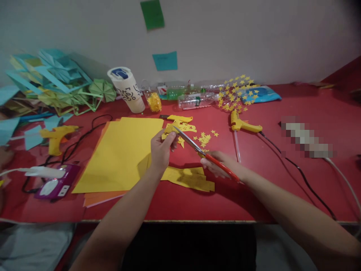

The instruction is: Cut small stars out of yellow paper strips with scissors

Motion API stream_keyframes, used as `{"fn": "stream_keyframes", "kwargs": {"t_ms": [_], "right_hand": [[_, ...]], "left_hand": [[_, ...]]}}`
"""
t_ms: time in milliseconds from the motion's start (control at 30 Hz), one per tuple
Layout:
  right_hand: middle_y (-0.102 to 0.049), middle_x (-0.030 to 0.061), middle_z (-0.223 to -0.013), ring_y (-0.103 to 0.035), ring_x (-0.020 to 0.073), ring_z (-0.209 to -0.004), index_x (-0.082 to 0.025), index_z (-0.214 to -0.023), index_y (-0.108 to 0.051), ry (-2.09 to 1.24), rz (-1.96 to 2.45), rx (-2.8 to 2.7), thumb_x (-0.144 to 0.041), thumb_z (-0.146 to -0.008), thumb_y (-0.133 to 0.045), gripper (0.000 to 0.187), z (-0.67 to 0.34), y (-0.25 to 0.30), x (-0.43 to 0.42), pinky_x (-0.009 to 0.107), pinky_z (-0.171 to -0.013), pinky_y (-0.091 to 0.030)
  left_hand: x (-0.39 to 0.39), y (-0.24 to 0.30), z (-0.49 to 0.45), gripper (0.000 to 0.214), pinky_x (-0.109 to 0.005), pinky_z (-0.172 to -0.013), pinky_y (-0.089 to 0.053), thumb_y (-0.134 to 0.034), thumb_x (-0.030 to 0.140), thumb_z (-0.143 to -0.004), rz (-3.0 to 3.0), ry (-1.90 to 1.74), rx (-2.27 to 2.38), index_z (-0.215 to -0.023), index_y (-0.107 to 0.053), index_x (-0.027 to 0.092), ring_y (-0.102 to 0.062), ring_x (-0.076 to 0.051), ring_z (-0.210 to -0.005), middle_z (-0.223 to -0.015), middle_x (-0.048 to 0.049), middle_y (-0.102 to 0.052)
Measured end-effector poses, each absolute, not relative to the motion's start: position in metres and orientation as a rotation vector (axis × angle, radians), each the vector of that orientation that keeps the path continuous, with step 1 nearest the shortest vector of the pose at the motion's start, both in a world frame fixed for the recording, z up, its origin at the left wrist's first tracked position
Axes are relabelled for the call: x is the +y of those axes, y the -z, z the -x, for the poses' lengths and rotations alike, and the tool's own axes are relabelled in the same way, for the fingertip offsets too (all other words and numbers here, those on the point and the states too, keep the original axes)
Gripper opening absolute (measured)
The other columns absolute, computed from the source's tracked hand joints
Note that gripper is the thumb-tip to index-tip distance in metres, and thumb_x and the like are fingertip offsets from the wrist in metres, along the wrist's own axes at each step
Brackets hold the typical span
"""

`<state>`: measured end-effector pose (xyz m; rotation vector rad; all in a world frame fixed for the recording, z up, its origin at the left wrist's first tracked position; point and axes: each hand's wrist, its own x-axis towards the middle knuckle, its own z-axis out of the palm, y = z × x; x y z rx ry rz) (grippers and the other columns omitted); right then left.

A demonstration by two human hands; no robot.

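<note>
My left hand (163, 147) pinches a small piece of yellow paper (170, 129) between thumb and fingers. Red-handled scissors (214, 161) are gripped in my right hand (216, 164), their blades pointing up and left against that paper. Just behind the left hand lie yellow scraps with star-shaped holes (186, 127). A small heap of cut yellow stars (204, 139) sits beyond the scissors. Below the hands rest overlapping yellow paper strips (191, 179). A stack of yellow sheets (113, 158), with orange ones under it, lies left of my left hand.
A yellow glue gun (245, 127) with a black cord lies at right; another glue gun (58, 138) is at left near a purple power socket (56, 184). Behind stand a white tumbler (128, 90), plastic bottles (194, 101), a cluster of yellow stars (237, 92) and folded paper shapes (59, 75).
</note>
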<state>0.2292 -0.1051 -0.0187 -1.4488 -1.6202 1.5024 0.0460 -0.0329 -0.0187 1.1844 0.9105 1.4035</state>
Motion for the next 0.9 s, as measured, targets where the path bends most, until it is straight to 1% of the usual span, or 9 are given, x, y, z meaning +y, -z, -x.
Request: {"fn": "stream_keyframes", "kwargs": {"t_ms": [567, 900], "right_hand": [[-0.037, -0.0082, -0.043, -0.037, 0.0044, -0.033, -0.018, -0.063, -0.044, -1.502, 1.464, -1.597, -0.056, -0.076, -0.058, 0.042, -0.226, 0.013, -0.106, 0.018, -0.031, -0.029], [-0.037, -0.0092, -0.042, -0.035, 0.0034, -0.03, -0.019, -0.062, -0.043, -1.541, 1.491, -1.559, -0.06, -0.071, -0.058, 0.045, -0.225, 0.008, -0.106, 0.017, -0.03, -0.027]], "left_hand": [[-0.031, 0.021, -0.045, 0.014, -0.016, -0.035, -0.034, -0.06, 0.028, -0.072, -1.205, -1.373, 0.917, -0.063, -0.058, 0.017, -0.044, -0.004, -0.039, -0.05, 0.0038, -0.053], [-0.031, 0.018, -0.045, 0.013, -0.017, -0.034, -0.033, -0.061, 0.028, -0.07, -1.19, -1.362, 0.936, -0.063, -0.059, 0.017, -0.044, -0.004, -0.039, -0.05, 0.0034, -0.054]]}}
